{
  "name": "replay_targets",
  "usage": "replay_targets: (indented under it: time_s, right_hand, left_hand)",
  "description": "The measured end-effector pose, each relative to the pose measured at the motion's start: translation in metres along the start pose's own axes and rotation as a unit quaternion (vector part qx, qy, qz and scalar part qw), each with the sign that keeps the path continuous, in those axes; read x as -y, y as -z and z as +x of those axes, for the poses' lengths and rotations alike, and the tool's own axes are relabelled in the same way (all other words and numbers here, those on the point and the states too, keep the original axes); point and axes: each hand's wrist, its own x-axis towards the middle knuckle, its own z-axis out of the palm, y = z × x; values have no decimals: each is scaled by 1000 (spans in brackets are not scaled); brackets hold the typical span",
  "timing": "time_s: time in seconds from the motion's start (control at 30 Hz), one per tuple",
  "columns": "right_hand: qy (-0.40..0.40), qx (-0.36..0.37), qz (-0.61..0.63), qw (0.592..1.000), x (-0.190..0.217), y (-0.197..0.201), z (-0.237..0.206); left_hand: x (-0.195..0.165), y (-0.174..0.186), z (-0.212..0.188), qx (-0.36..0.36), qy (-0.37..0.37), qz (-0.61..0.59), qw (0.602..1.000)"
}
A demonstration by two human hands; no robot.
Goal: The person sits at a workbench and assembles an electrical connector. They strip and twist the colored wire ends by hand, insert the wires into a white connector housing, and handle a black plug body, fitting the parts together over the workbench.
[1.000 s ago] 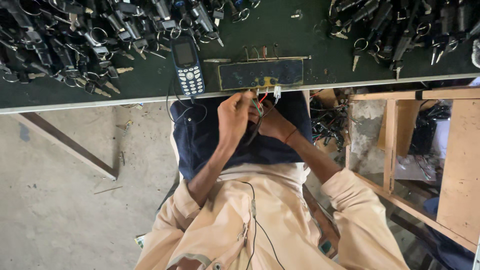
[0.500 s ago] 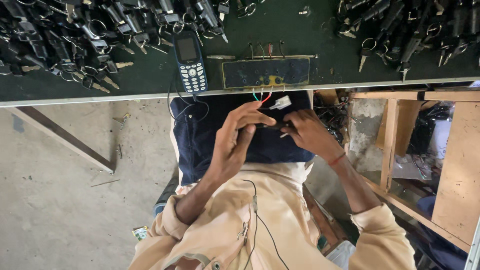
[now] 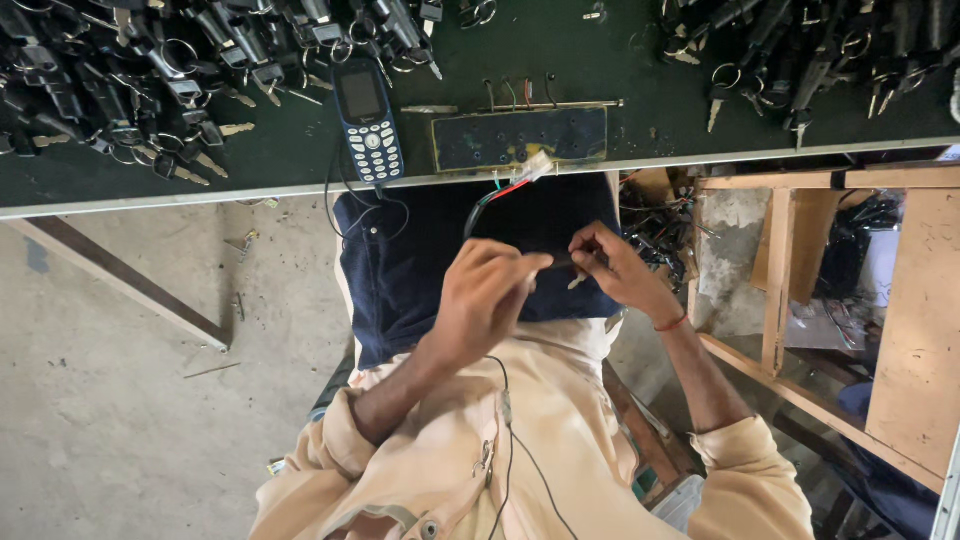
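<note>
My left hand [image 3: 488,292] and my right hand [image 3: 622,268] meet over my lap in dark blue trousers [image 3: 420,260]. Between their fingertips they pinch a small dark part [image 3: 566,264] with a bit of pale metal under it. A thin bundle of red, green and black wires [image 3: 497,194] runs up from the hands to a white connector [image 3: 536,166] at the table's edge. Most of the part is hidden by my fingers.
The dark green table [image 3: 640,70] carries heaps of keys and black lock parts at the left [image 3: 150,70] and right [image 3: 800,50], a blue keypad phone [image 3: 368,120] and a worn test board with holes [image 3: 520,138]. A wooden shelf frame [image 3: 800,260] stands at my right.
Both hands have come down from the table's edge to my lap, drawing the part and its wires with them. The white connector now lies at the edge by the test board.
</note>
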Motion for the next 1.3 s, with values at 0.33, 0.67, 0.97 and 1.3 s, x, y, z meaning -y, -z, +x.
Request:
replay_targets:
  time_s: [0.33, 0.67, 0.97, 1.3]
  right_hand:
    - [-26, 1, 33, 999, -7, -26, -25]
    - [-5, -6, 44, 999, 4, -26, -34]
    - [-9, -15, 58, 998, 0, -14, -32]
    - [-14, -14, 75, 997, 1, -4, -37]
  left_hand:
    - [26, -7, 21, -47, 46, 179, 982]
    - [56, -41, 20, -97, -26, 237, 966]
    - [64, -62, 24, -114, -30, 253, 960]
    - [64, -81, 26, -130, -37, 275, 952]
